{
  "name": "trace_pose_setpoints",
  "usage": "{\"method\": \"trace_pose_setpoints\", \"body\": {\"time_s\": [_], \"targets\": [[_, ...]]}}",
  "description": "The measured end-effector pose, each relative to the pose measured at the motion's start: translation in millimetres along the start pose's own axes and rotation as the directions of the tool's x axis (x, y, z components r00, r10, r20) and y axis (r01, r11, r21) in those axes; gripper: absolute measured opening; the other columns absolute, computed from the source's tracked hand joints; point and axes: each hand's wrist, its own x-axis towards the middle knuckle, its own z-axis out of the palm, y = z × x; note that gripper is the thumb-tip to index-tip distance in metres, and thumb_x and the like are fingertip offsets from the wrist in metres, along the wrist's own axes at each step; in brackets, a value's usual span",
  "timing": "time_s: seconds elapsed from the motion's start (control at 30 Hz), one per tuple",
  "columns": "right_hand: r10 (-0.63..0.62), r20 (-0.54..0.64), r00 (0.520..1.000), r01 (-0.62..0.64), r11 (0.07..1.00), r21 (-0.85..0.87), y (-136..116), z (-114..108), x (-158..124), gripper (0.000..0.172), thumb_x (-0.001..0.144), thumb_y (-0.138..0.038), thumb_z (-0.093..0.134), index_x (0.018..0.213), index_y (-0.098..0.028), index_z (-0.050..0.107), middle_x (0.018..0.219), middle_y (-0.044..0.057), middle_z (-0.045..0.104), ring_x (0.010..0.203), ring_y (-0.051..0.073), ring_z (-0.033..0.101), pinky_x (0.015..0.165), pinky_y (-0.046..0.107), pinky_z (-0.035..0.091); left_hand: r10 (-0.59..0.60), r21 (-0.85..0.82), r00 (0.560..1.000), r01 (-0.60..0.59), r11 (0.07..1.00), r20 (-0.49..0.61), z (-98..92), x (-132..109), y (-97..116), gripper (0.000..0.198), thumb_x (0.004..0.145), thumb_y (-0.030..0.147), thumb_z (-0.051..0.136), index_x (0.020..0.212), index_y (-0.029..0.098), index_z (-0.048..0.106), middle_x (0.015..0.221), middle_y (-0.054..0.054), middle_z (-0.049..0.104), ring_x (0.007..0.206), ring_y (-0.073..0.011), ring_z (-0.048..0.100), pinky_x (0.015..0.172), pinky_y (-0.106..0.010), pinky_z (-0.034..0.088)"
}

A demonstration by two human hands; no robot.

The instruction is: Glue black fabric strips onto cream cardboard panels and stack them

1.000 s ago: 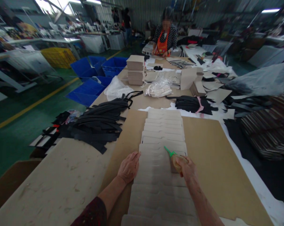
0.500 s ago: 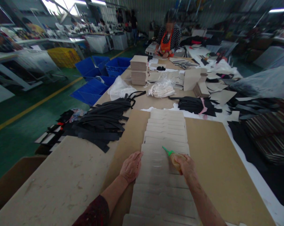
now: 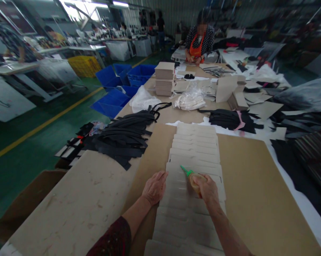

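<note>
A row of overlapping grey card pieces [image 3: 195, 151] runs away from me down the middle of the table. My right hand [image 3: 207, 188] is wrapped round a squeeze glue bottle [image 3: 195, 181] with amber contents. Its green nozzle [image 3: 186, 171] points left and away, with the tip over one of the cards. Along the left edge of the row lies my left hand [image 3: 155, 186], fingers stretched out and fingertips at the card edge. Nothing shows in that hand.
Black fabric strips [image 3: 123, 137] lie to the left, and a tied black bundle [image 3: 227, 120] lies back right. Beyond are a card stack [image 3: 164, 80] and a clear plastic bag [image 3: 191, 99]. Blue bins [image 3: 111, 101] stand left of the table. A co-worker in an orange apron [image 3: 196, 48] stands at the far end.
My right hand and the glue bottle have moved left across the card. My left hand stays at the row's edge. The whole view has shifted slightly left.
</note>
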Motion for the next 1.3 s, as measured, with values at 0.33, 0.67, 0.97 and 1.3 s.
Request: {"method": "trace_pose_setpoints", "body": {"time_s": [0.33,0.67,0.97,1.3], "targets": [[-0.020,0.093,0.995,0.022,1.000,-0.018,-11,36,-13,0.035,0.067,-0.044,0.068,0.093,-0.021,0.070,0.078,0.003,0.071,0.068,0.020,0.063,0.055,0.026,0.045,-0.018,0.010,1.000,0.018,1.000,0.003,2.0,-1,0,0.049,0.091,0.018,0.042,0.139,0.024,0.045,0.132,-0.007,0.055,0.118,-0.0232,0.052,0.103,-0.039,0.048],[0.045,0.194,0.980,-0.085,0.976,0.202,-17,57,-26,0.038,0.063,-0.042,0.069,0.092,-0.018,0.067,0.072,0.002,0.067,0.056,0.016,0.058,0.041,0.023,0.038,-0.014,0.006,1.000,0.015,1.000,-0.022,3.9,-1,0,0.048,0.092,0.019,0.042,0.140,0.026,0.044,0.131,-0.007,0.056,0.119,-0.0220,0.053,0.105,-0.038,0.046],[0.098,0.225,0.969,-0.209,0.810,0.548,7,-27,-2,0.046,0.063,-0.050,0.071,0.093,-0.017,0.065,0.068,-0.001,0.061,0.051,0.014,0.056,0.034,0.020,0.031,-0.033,-0.012,0.988,0.032,0.999,-0.149,-3.7,24,-11,0.038,0.097,0.021,0.034,0.134,0.021,0.044,0.125,-0.008,0.057,0.117,-0.0195,0.054,0.102,-0.036,0.048],[0.222,-0.169,0.960,-0.105,0.847,0.521,42,-83,34,0.043,0.057,-0.047,0.078,0.085,-0.018,0.064,0.060,-0.004,0.059,0.046,0.012,0.050,0.032,0.021,0.032,0.109,0.064,0.991,-0.104,0.993,-0.084,-1.7,66,-18,0.045,0.096,0.023,0.040,0.141,0.023,0.044,0.124,-0.008,0.058,0.111,-0.0240,0.053,0.105,-0.043,0.041]]}}
